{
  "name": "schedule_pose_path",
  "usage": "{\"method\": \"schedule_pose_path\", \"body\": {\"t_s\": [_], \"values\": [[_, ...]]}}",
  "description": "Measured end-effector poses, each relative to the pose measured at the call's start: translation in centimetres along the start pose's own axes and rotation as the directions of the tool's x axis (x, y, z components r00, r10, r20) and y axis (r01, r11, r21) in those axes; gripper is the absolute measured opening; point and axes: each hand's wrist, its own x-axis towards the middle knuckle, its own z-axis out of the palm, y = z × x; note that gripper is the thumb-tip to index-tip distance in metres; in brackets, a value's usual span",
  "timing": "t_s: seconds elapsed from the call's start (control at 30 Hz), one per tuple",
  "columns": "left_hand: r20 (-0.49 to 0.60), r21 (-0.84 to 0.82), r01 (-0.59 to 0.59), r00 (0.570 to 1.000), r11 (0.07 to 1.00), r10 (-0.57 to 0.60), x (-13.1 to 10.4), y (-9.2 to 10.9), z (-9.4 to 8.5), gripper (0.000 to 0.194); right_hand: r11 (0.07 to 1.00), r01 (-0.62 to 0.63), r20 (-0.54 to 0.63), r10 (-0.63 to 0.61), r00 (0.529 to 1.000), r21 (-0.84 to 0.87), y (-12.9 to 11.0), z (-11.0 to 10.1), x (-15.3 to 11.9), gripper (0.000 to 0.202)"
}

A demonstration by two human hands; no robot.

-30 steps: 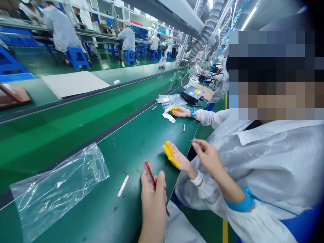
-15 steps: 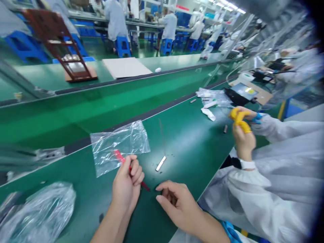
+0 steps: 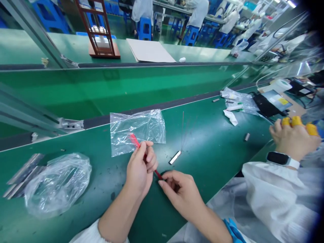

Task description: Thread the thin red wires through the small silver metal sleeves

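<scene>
My left hand (image 3: 141, 165) is closed round a slim red stick-like tool (image 3: 135, 140). The tool's bright end points away from me, over a clear plastic bag (image 3: 152, 126), and its darker end slants down toward my right hand (image 3: 183, 192). There the thumb and forefinger of my right hand close at that end; the exact contact is partly hidden by the fingers. Beyond my right hand lies a small silvery-white strip with dark edges (image 3: 175, 157), with thin wires running from it. Dark specks are scattered around the strip.
At left, a crumpled clear bag (image 3: 58, 185) lies beside flat metallic strips (image 3: 24, 173). A co-worker's hand with yellow finger covers (image 3: 295, 138) is at right, near a small grey piece (image 3: 247, 136). Farther back are plastic packets (image 3: 235, 98) and a metal post (image 3: 37, 30).
The view has shifted, so the bench appears farther right and flatter. My right fingers have closed in on the dark end of the red tool. The co-worker's hands have moved apart.
</scene>
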Motion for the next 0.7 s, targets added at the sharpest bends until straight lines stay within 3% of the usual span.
{"method": "schedule_pose_path", "body": {"t_s": [0.23,0.47,0.6,0.7], "values": [[0.002,0.001,-0.011,1.0,1.0,0.011,-0.3,0.2,0.1,0.025,0.997,0.068,0.025,-0.067,0.997,-0.027,-0.4,-0.5,-0.1,0.019],[-0.012,-0.03,-0.041,0.999,0.999,0.041,-0.1,1.5,0.1,0.028,0.999,0.04,-0.002,-0.04,0.999,-0.011,0.4,-1.7,-1.5,0.022],[-0.049,-0.094,-0.172,0.984,0.98,0.168,0.2,4.1,-0.4,0.03,0.969,-0.018,-0.136,0.053,0.989,0.245,3.2,-3.6,-3.5,0.022],[-0.085,-0.128,-0.269,0.962,0.955,0.26,0.1,5.7,-0.5,0.028,0.835,-0.022,-0.244,0.186,0.952,0.549,4.6,-4.9,-4.4,0.021]]}}
